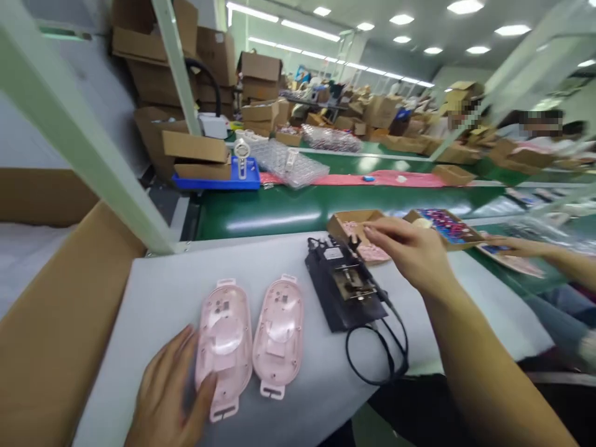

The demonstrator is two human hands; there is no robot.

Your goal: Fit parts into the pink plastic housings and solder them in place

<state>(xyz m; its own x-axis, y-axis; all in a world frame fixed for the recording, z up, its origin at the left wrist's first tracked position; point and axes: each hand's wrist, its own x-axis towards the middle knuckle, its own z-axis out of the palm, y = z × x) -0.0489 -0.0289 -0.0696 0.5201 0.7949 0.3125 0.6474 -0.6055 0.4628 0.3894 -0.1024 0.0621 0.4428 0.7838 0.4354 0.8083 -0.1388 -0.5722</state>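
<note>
Two pale pink plastic shells lie side by side on the white work surface, inner side up, with posts and a round raised area. My left hand (170,385) is at the left pink shell (224,347), its thumb over the lower edge and its stretched fingers along the left side. The right pink shell (279,329) lies untouched by either hand. My right hand (414,251) is raised beyond the black device (344,279), in front of a cardboard box of small pink parts (356,226). Its thumb and fingers are pinched; what they hold cannot be made out.
A black cable (367,372) loops from the device. To the right sits a box of red and blue parts (444,225), near another person's hand (507,245). A green conveyor (261,211) runs behind. At left stand a large carton (69,316) and a pale frame post (93,136).
</note>
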